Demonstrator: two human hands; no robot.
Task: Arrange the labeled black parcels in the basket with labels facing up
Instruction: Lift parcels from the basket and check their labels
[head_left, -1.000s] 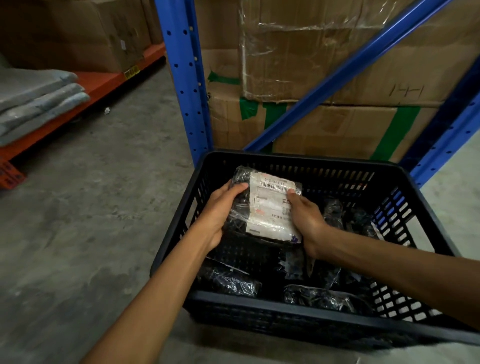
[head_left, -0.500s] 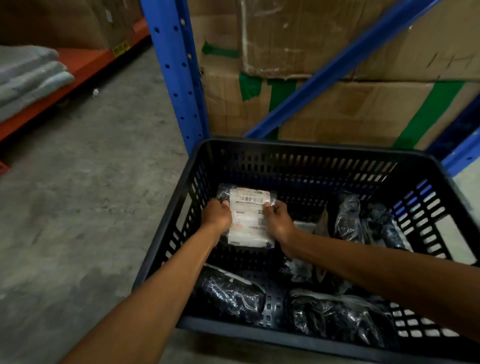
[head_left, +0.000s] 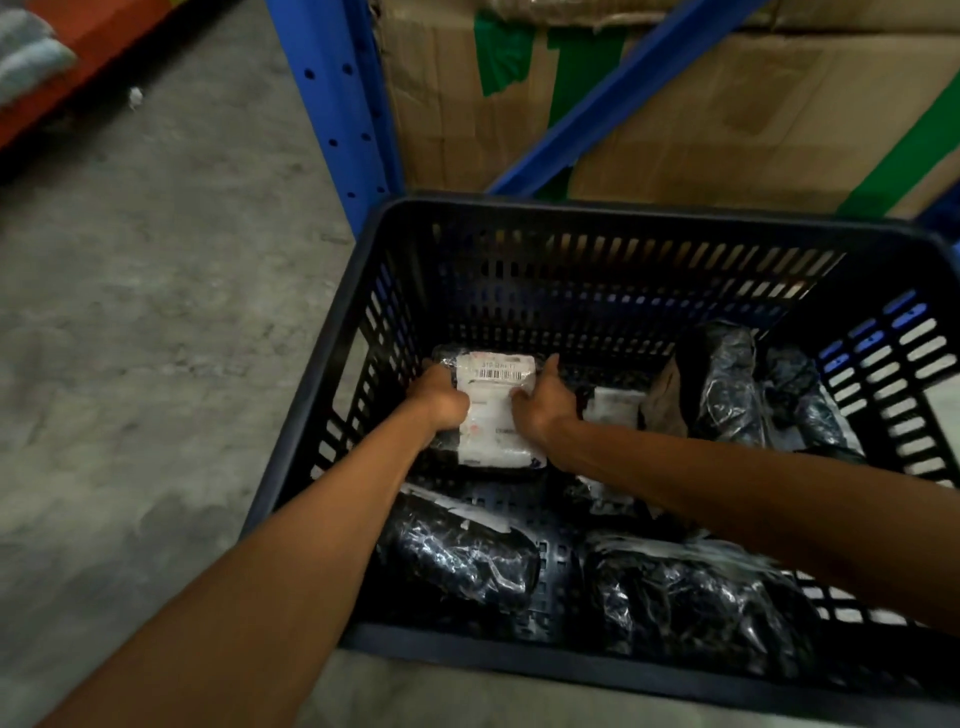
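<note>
Left hand, right hand grip label-up parcel, seemingly against basket far-left corner.

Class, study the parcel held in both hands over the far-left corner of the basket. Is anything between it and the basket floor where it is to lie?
Nothing visible is in the way. The left hand and right hand hold the labeled parcel label up, low in the far-left corner of the basket. The other black parcels lie nearer or to the right.
</note>
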